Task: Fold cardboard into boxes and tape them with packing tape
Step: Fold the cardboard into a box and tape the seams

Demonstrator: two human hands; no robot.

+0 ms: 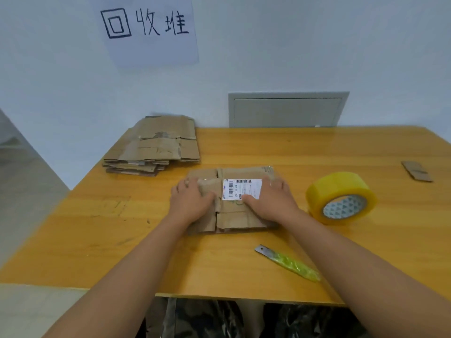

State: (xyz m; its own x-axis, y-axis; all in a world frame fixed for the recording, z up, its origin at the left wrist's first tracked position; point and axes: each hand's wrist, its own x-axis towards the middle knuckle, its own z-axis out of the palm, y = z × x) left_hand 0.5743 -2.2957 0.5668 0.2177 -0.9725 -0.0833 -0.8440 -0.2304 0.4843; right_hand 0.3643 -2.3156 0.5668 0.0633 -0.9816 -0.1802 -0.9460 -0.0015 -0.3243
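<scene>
Hands: your left hand [189,202] and right hand [271,200], two, fingers flat, pressing one cardboard box [231,215].
Tape: one yellow roll [340,197].
Knife: one [288,263].
Stack: one flattened cardboard pile [156,145].

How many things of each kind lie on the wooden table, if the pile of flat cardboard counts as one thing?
Cardboard being folded under both hands: 1
Pile of flat cardboard: 1
Small cardboard scrap: 1
Roll of yellow packing tape: 1
Cutter blade with green handle: 1
Total: 5
</scene>
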